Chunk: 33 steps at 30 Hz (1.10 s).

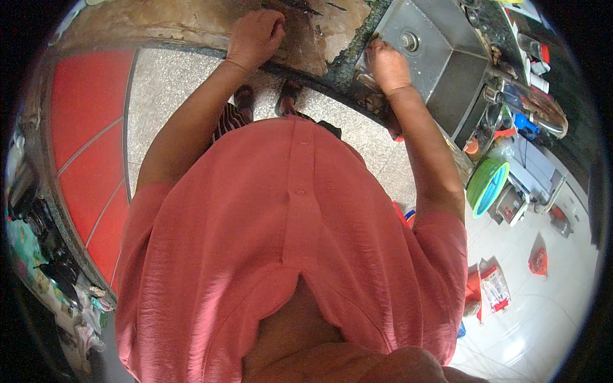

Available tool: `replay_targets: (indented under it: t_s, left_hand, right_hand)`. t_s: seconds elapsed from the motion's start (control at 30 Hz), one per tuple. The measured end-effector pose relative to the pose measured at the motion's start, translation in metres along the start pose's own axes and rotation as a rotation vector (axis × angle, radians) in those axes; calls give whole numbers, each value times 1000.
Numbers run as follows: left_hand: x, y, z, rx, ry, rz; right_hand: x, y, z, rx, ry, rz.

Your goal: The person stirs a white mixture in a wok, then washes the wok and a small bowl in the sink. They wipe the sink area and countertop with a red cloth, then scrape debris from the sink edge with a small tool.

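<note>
My left hand rests with curled fingers on the worn brown countertop near its front edge; whether it holds anything is hidden. My right hand is at the left rim of the stainless steel sink, its fingers bent downward over the dark stone strip beside the basin. Something pale shows by those fingers, too small to name. The sink drain lies just to the right of that hand.
Red cabinet doors stand at the left. Right of the sink are a metal faucet, a green and blue basin and a blue plastic item. Red packets lie on the white tiled floor. The counter edge runs before me.
</note>
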<state>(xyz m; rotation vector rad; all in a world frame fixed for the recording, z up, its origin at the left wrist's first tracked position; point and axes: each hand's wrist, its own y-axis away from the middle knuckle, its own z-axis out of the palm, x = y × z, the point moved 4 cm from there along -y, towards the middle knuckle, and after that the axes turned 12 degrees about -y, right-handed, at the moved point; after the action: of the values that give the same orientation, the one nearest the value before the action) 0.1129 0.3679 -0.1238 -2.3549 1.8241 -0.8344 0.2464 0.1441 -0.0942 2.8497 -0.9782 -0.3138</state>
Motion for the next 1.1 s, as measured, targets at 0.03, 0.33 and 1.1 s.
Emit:
replay_targets:
  t_s: [0.03, 0.33, 1.1]
  left_hand:
    - [-1, 1, 2, 10, -2, 6]
    - [0, -1, -1, 12, 0, 3]
    - [-5, 0, 6, -36, 40, -10]
  right_hand:
    - [-1, 0, -1, 8, 18, -8]
    - [6, -5, 3, 50, 18, 44]
    - [-10, -7, 1, -27, 154, -67]
